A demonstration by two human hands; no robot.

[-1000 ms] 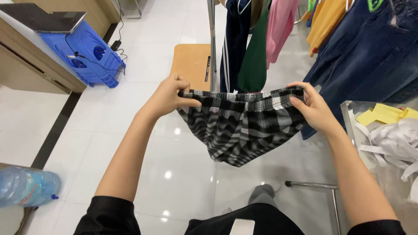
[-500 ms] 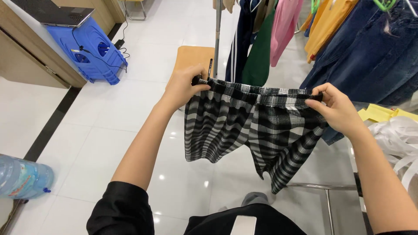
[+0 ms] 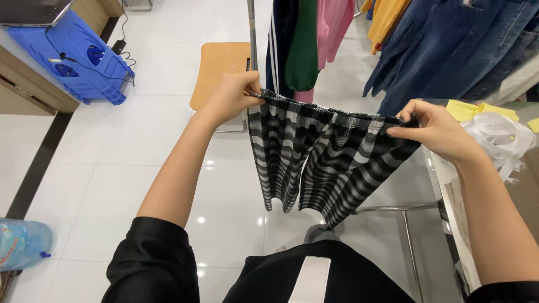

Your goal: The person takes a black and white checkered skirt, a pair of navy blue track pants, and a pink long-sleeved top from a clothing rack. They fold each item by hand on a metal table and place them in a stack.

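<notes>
Both hands, left hand [image 3: 230, 96] and right hand [image 3: 435, 130], pinching the waistband of black-and-white checked shorts [image 3: 314, 157], stretched level in mid-air above the white tiled floor [image 3: 140, 168]. Best kept taut, corners even. Glass counter [image 3: 443, 185] edge close at right; hanging clothes [image 3: 337, 33] just beyond; open floor to the left.

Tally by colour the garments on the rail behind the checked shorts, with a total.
Behind the checked shorts, counting only what is clearly told apart:
Navy with white stripes: 1
Green: 1
Pink: 1
Yellow-orange: 1
Blue denim: at least 1
Total: at least 5
</notes>
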